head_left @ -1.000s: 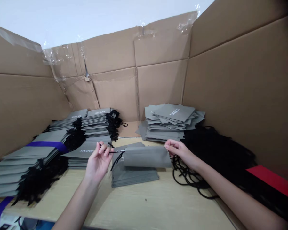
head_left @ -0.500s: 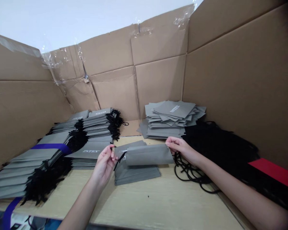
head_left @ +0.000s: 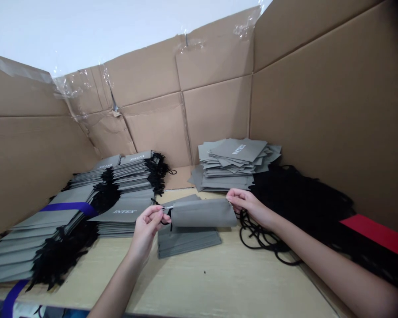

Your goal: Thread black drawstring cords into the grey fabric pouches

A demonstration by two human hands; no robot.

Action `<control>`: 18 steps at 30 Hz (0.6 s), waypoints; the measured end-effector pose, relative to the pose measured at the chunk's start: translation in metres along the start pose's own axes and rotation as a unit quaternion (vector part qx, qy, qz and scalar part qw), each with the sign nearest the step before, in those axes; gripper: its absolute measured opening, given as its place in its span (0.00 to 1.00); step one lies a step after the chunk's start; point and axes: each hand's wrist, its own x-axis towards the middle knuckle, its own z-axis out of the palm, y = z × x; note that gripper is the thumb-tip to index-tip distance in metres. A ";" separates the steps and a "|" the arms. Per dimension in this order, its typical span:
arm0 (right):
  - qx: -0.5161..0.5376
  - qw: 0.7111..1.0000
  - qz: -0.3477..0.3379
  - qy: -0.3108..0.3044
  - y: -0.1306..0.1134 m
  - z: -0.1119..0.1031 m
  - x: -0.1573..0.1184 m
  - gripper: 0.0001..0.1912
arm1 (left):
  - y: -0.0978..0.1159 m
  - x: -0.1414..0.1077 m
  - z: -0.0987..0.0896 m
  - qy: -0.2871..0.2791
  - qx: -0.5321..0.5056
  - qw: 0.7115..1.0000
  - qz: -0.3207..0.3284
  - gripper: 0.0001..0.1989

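My right hand [head_left: 240,199] is closed in a pinch on the right end of a grey fabric pouch [head_left: 204,213], which hangs stretched sideways above the table. At the pouch's left end, my left hand [head_left: 151,222] pinches a thin silvery rod [head_left: 167,207] that sticks out of the pouch's upper edge. A short black cord [head_left: 171,221] dangles beside those fingers. Beneath the held pouch lies a small stack of grey pouches [head_left: 189,243]. Just behind my right wrist, loose black cords [head_left: 257,234] trail from a large dark heap.
To the left stand several stacks of corded grey pouches [head_left: 126,214], one bound by a purple strap [head_left: 68,206]. At the back is an untidy pile of grey pouches [head_left: 239,152]. A black cord heap [head_left: 298,194] and red sheet [head_left: 378,234] lie right. Cardboard walls [head_left: 215,106] enclose the table.
My left hand has moved in toward the pouch's left end, and its fingers have closed on the silvery rod. My right hand keeps its pinch on the pouch. The view has shifted slightly.
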 end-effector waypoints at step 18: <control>0.022 1.000 -0.002 -0.009 0.002 0.003 0.000 0.14 | 0.006 -0.005 0.001 -0.028 0.001 0.999 0.030 0.10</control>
